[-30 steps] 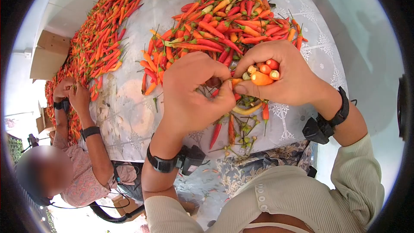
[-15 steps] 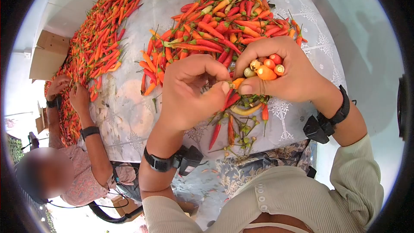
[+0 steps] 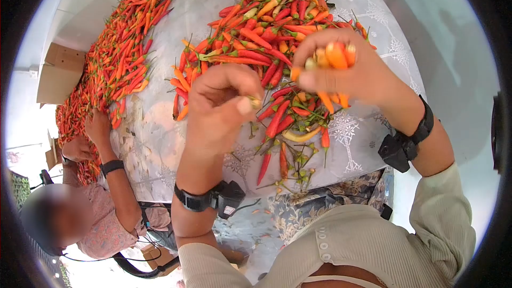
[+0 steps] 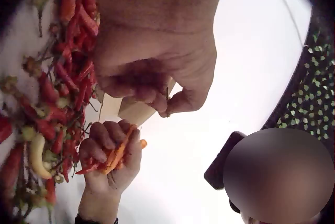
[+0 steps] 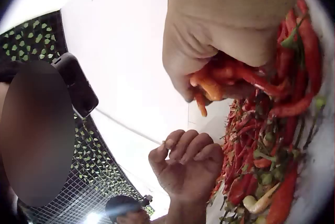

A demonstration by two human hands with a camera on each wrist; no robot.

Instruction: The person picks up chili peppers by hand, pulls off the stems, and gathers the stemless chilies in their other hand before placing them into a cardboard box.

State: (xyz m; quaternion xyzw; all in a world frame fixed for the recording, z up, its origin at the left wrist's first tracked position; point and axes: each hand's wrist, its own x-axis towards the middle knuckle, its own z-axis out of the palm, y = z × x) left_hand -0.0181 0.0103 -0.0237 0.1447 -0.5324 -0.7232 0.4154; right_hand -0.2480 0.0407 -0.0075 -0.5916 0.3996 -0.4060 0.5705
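In the head view my left hand [image 3: 216,112] pinches a small chili stem [image 3: 255,102] between thumb and index finger. The stem also shows as a thin sliver in the left wrist view. My right hand [image 3: 357,72], blurred by motion, holds a bunch of orange and red chili peppers [image 3: 336,56] whose stemless pale ends face up. One orange pepper [image 3: 295,74] sticks out at its thumb and fingertips, facing the left hand across a gap. Beneath both hands lie loose chilies with stems [image 3: 277,120] and a pile of chilies [image 3: 266,26] behind.
Several plucked green stems [image 3: 301,173] and a curved yellow chili [image 3: 301,135] lie near the front edge of the patterned table [image 3: 186,21]. A larger chili heap [image 3: 117,58] covers the left side, where another person [image 3: 109,213] works. A cardboard box [image 3: 61,74] stands beyond it.
The stem has come off the orange pepper between my hands. My left hand has drawn away to the left with it, and my right hand has lifted slightly, still holding the chilies.
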